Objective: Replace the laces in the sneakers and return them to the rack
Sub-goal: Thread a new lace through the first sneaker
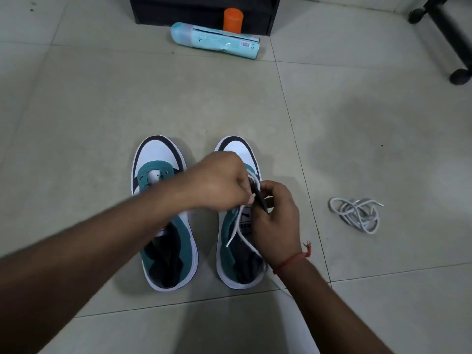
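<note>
Two sneakers point(166, 213); both hands – left point(217, 182), right point(278, 221) – apparently pinch lace point(240, 223); one spare lace point(357, 214).

Both hands, left hand point(217, 182) and right hand point(277, 221), pinch a white lace point(238, 226) over the right sneaker point(229, 251).

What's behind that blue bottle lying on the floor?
Behind the pale blue plastic bottle stands an orange cylinder, in front of a black cabinet. The bottle covers the cylinder's bottom, so its base can't be seen.
</note>
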